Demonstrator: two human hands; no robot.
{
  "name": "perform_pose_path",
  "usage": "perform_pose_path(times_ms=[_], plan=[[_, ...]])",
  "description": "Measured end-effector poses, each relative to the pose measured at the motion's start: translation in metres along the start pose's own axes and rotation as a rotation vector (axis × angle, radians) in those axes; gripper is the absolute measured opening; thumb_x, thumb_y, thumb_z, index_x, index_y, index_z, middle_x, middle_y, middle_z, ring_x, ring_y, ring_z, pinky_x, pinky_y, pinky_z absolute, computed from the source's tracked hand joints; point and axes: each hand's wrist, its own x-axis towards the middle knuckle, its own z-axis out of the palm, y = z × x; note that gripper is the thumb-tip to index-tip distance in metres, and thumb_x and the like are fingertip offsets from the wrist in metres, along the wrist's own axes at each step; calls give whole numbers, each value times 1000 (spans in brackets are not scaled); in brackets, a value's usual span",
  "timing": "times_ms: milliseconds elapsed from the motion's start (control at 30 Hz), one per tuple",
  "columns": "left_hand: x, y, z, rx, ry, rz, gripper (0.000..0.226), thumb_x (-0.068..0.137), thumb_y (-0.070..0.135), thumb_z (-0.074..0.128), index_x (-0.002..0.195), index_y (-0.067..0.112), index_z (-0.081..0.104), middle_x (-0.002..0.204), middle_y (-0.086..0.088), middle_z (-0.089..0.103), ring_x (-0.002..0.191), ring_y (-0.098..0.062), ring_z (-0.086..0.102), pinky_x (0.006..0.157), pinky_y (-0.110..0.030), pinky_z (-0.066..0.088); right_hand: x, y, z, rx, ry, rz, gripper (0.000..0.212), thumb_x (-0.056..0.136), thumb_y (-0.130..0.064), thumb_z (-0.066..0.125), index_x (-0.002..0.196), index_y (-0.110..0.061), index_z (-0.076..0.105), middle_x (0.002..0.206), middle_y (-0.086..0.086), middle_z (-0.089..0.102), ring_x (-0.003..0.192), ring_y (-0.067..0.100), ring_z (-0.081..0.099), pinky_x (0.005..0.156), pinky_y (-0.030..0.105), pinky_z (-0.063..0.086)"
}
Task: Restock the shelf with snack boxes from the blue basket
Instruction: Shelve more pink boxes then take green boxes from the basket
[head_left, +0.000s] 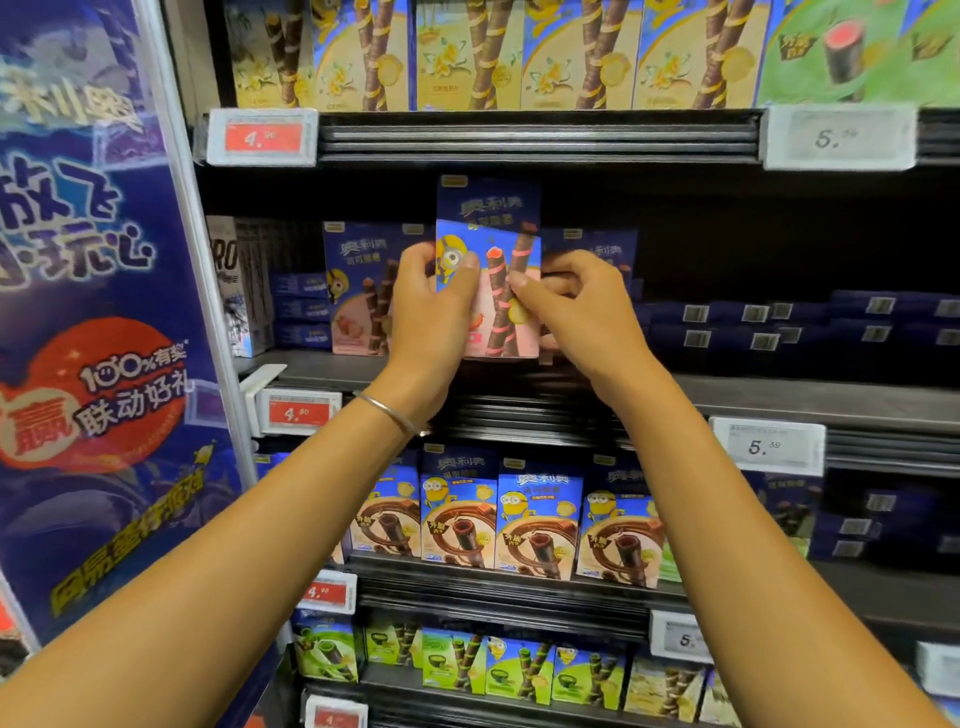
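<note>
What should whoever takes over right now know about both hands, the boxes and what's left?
Hands: left hand and right hand both pinch one pink snack box, thumbs on its front.
Box: upright at the front of the middle shelf, beside a matching upright box.
Done: box brought to the shelf.
Left: seat it and let go. The blue basket is out of view, so remaining stock is unknown.

We have a single view, from a wide-angle camera worn on the head. It faces the shelf (779, 400) squarely and close. Our forearms enter from the bottom edge; left hand (431, 306) and right hand (582, 312) grip a box (488, 208) mid-frame. A banner (93, 312) fills the left side.
</note>
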Motion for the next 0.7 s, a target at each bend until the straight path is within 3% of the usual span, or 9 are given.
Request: perform_pose_path(times_ms=[100,167,200,267,367,433,533,633,700], plan=[[2,0,14,38,-84,-43,15,107,17,59,97,17,48,90,3,63,63,8,64,56,-17,52,5,5,-19,-1,27,30,32,88,-24,75,112,-7,63,93,8,75,85,24,75,73,56,61],[1,1,20,42,-151,-92,17,107,30,61,100,21,48,105,-6,70,85,-10,72,74,-33,60,9,9,-35,-32,77,40,32,87,-24,76,111,-7,64,99,10,74,90,27,74,73,55,61],[1,3,20,120,-159,-71,20,106,36,61,112,19,52,120,-10,69,103,-19,70,88,-37,56,12,12,-44,-51,105,46,33,86,-26,77,110,-8,64,100,11,74,91,28,73,74,55,61],[5,2,14,382,-131,62,47,105,39,62,136,7,51,139,-13,59,123,-26,57,97,-31,42,18,19,-62,-94,149,65,38,83,-32,76,111,-9,64,102,11,73,93,28,72,75,55,61],[14,1,4,732,-33,191,56,99,44,67,135,4,50,137,-22,53,130,-39,47,99,-46,41,27,34,-84,-183,187,114,42,82,-34,72,115,-9,64,108,11,72,99,27,70,87,52,58],[21,0,-1,868,38,151,64,94,48,70,135,5,47,152,-28,39,144,-45,32,110,-57,36,29,44,-91,-224,195,155,39,81,-31,71,114,-10,65,108,11,71,102,28,69,91,51,56],[31,0,-11,909,68,20,90,90,51,75,152,2,31,169,-32,3,157,-51,3,123,-63,17,30,56,-90,-292,182,195,33,82,-28,69,109,-9,66,105,16,70,98,31,68,86,47,57],[40,-6,-23,884,67,-32,111,85,53,80,161,2,16,170,-32,-6,158,-51,-5,124,-64,14,31,64,-85,-395,199,202,29,90,-27,67,107,-6,58,111,15,66,95,28,62,74,35,47],[44,-10,-28,862,70,-58,118,83,53,83,163,4,12,170,-31,-6,158,-50,-5,124,-64,15,32,67,-82,-439,201,203,25,93,-26,63,107,-6,56,112,15,64,95,30,60,74,35,45]])
